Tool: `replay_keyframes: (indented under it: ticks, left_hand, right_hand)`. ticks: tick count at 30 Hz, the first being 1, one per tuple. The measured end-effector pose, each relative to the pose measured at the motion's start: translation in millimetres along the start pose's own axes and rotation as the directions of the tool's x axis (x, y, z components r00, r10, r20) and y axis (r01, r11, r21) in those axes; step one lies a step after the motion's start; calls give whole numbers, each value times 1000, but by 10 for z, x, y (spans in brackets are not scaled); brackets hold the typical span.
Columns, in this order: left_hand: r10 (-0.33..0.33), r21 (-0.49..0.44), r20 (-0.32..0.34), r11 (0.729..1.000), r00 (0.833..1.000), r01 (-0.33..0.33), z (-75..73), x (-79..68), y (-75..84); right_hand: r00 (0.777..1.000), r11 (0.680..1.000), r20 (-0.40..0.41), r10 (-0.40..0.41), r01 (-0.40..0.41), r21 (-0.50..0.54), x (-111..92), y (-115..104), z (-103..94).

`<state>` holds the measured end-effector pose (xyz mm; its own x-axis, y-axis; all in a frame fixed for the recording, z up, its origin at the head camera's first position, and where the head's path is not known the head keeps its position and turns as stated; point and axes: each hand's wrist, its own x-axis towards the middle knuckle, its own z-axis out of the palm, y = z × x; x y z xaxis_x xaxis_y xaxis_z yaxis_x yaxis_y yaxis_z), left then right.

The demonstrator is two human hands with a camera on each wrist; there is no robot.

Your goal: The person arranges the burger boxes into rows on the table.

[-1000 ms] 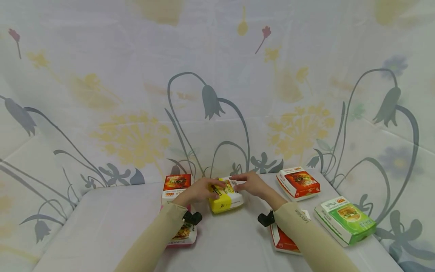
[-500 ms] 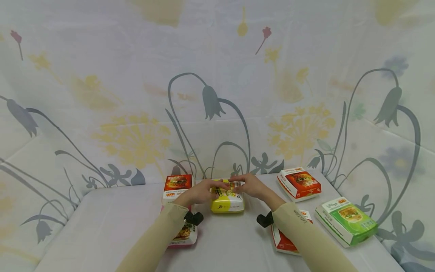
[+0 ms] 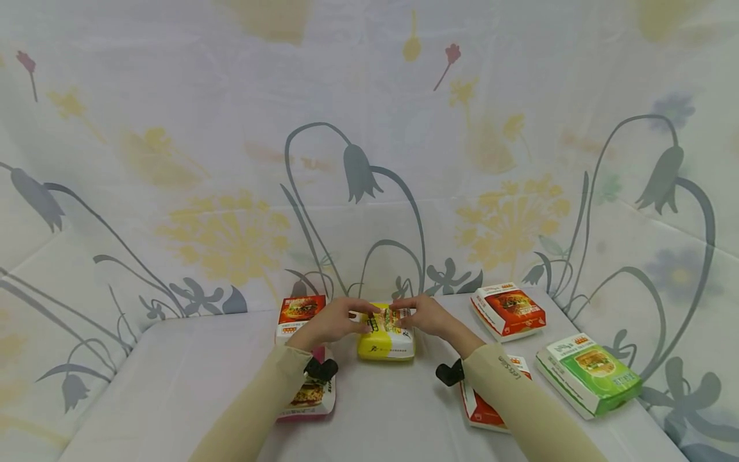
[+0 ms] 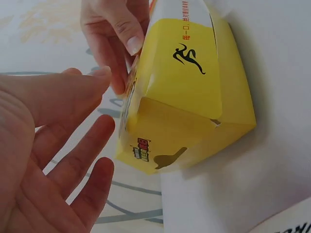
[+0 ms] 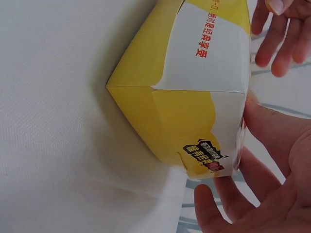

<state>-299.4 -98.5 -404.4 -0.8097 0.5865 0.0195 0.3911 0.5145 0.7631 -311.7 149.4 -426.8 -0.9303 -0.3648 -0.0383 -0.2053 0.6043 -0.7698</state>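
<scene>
A yellow and white burger box [image 3: 385,348] sits on the white-covered table, in front of both hands. My left hand [image 3: 337,319] hovers at its left top edge; in the left wrist view its spread, relaxed fingers [image 4: 92,136] stand a little off the yellow carton. From the other side my right hand [image 3: 428,316] reaches over the top. In the right wrist view its thumb [image 5: 265,124] lies at the carton's top edge and its loosely bent fingertips touch the far corner. The palms partly hide the printed burger picture.
Left of the yellow box lie a red and white burger box [image 3: 301,313] and a pink one [image 3: 316,394], both partly behind the left arm. On the right are a red box [image 3: 514,309], a green box [image 3: 597,375] and another red box [image 3: 480,407] under the right sleeve. A flowered cloth hangs behind.
The yellow box has turned from a slant to face squarely forward. My left hand has since lifted slightly off its top, fingers spread; my right hand has barely moved.
</scene>
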Motion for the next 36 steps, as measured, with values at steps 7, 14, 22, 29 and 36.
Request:
replay_keyframes:
  ticks: [7, 14, 22, 29, 36]
  left_hand:
    - [56, 70, -1, 996, 998, -56, -22, -61, 5]
    - [91, 89, 43, 992, 995, -95, -20, -94, -20]
    - [42, 115, 27, 992, 999, -45, -30, -123, -28]
    - [36, 165, -14, 986, 999, -33, -58, -148, -48]
    - [-13, 198, -44, 980, 999, 21, -51, -133, -56]
  right_hand:
    - [1000, 1000, -15, 19, -19, -1, -13, -21, 11]
    - [999, 999, -49, 0, -2, -33, -15, -43, 36]
    - [997, 995, -77, 8, -16, -101, -7, -39, 44]
    - [999, 987, -43, 17, -23, -161, -30, -57, 20]
    - [999, 984, -15, 32, -34, -175, -56, -73, -2]
